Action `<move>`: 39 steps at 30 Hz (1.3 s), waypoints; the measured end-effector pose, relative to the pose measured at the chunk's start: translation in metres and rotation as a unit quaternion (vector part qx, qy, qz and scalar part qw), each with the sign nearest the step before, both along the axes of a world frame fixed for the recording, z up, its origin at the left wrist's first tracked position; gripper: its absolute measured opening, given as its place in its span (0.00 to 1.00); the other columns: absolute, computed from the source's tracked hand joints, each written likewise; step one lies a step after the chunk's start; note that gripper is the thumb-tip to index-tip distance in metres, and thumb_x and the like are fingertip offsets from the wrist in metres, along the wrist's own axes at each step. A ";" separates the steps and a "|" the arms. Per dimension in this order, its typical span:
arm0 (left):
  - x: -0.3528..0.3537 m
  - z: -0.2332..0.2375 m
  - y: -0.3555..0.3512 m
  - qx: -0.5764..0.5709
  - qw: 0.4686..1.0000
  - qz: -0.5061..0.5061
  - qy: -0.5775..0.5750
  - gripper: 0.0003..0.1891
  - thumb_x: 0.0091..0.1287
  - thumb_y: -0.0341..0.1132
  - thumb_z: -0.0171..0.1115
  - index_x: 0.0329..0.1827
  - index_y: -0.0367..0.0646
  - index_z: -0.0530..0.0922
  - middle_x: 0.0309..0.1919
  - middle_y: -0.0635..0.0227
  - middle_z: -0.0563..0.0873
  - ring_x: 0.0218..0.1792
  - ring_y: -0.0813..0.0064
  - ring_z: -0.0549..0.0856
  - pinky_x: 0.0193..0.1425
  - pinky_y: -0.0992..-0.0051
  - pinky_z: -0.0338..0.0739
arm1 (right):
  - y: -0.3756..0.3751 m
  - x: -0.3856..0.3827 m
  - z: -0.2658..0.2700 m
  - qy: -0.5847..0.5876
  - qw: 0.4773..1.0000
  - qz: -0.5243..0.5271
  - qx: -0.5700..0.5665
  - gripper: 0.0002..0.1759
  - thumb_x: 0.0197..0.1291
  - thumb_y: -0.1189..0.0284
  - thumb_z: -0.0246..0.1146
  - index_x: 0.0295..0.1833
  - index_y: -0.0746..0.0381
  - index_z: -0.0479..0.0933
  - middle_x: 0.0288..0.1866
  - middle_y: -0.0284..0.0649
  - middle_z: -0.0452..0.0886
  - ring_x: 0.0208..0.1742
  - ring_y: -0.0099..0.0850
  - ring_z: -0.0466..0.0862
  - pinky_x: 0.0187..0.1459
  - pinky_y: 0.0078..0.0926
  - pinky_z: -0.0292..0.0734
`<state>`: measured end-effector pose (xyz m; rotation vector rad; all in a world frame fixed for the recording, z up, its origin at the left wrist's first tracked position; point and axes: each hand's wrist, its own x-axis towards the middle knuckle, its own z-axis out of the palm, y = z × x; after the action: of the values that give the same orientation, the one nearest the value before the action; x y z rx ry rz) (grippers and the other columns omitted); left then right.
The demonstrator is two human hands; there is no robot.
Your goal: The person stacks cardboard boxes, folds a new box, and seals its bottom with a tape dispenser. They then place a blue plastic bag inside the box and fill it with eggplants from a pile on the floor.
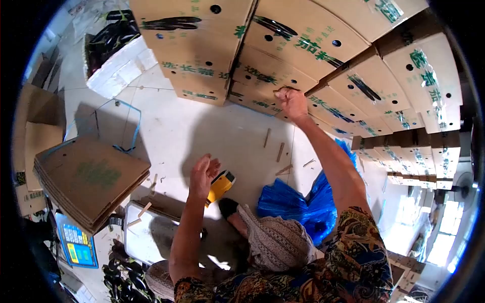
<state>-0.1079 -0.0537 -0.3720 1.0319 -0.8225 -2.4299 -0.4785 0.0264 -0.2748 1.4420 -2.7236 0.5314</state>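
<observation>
My right hand (293,103) is raised in front of the stacked cardboard boxes (268,73), its fingers curled closed right at the box faces. What it pinches, if anything, is too small to make out. The boxes carry green printed characters and pictures of long eggplants. My left hand (203,175) hangs lower over the pale floor, fingers loosely bent and apart with nothing in them. Just right of it in this view is a yellow-and-black object (221,187), near my dark shoe (229,207).
A crumpled blue plastic sheet (303,207) lies by my knee. To the left are a pile of flattened cartons (93,174), a blue scale keypad (77,240) and loose eggplants (124,278). A white crate (118,70) holds more eggplants. Cardboard strips (280,151) litter the floor.
</observation>
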 end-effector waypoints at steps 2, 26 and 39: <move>0.027 0.027 0.014 -0.009 0.998 0.009 -0.059 0.19 0.72 0.43 0.56 0.59 0.40 0.73 0.42 0.61 0.85 0.42 0.69 0.85 0.44 0.72 0.78 | 0.006 -0.008 0.003 0.001 0.999 0.038 0.021 0.06 0.55 0.69 0.61 0.38 0.58 0.79 0.32 0.48 0.81 0.36 0.50 0.81 0.40 0.43 0.78; 0.251 0.219 0.089 -0.113 0.986 -0.041 -0.114 0.18 0.70 0.22 0.52 0.63 0.35 0.72 0.45 0.63 0.82 0.42 0.78 0.79 0.42 0.80 0.75 | -0.199 0.448 0.124 -0.408 0.838 0.357 0.056 0.37 0.60 0.36 0.53 0.48 0.63 0.73 0.43 0.46 0.78 0.46 0.40 0.78 0.50 0.40 0.72; 0.294 0.251 0.137 -0.250 0.959 -0.008 -0.136 0.09 0.65 0.15 0.51 0.34 0.31 0.80 0.56 0.59 0.79 0.54 0.69 0.82 0.55 0.78 0.79 | -0.224 0.460 0.119 -0.256 0.867 0.425 -0.031 0.28 0.65 0.48 0.52 0.52 0.63 0.75 0.45 0.56 0.81 0.49 0.55 0.79 0.53 0.46 0.72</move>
<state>0.1862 0.0832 -0.1210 1.1571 -1.4464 -1.9492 -0.0188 -0.1980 -0.1563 2.7956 -2.1384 1.1376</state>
